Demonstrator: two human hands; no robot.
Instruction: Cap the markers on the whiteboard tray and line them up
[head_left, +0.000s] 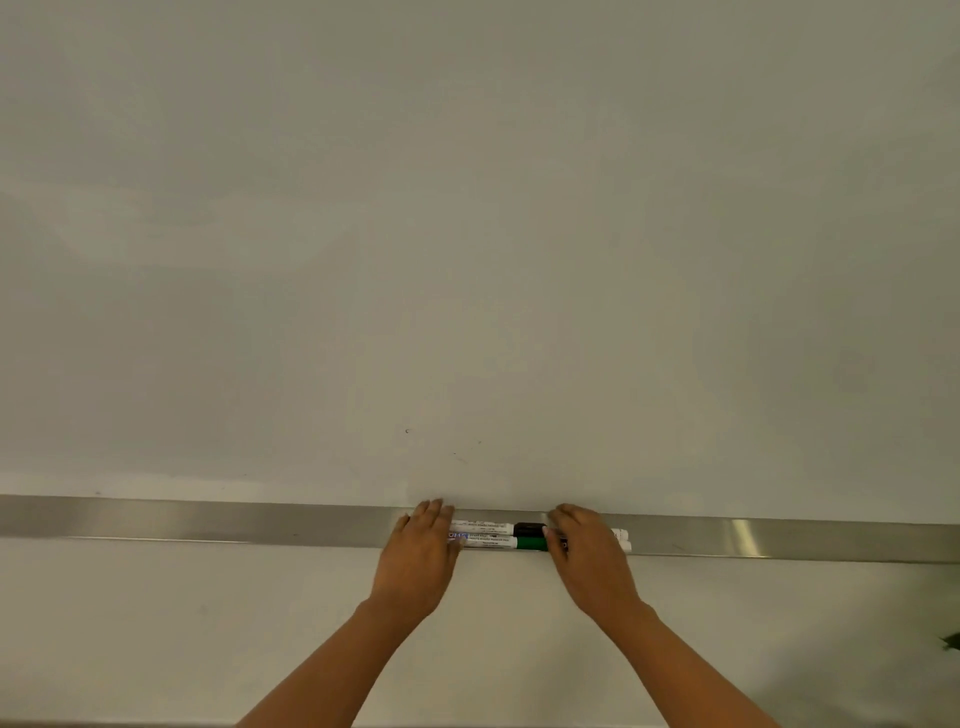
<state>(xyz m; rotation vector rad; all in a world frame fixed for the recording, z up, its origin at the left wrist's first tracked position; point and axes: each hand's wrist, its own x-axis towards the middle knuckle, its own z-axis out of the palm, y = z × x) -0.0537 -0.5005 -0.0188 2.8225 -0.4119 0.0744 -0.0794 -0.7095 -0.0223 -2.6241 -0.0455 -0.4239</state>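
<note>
Several white markers lie side by side on the metal whiteboard tray. A marker with a black cap lies at the back and a marker with a green cap in front of it. Two more white marker ends stick out to the right of my right hand. My left hand rests flat on the markers' left ends. My right hand lies over the markers just right of the caps, fingers bent down on them. Whether either hand grips a marker is hidden.
The whiteboard fills the view above the tray, with a few faint marks. A pale wall lies below the tray. A small dark object shows at the right edge.
</note>
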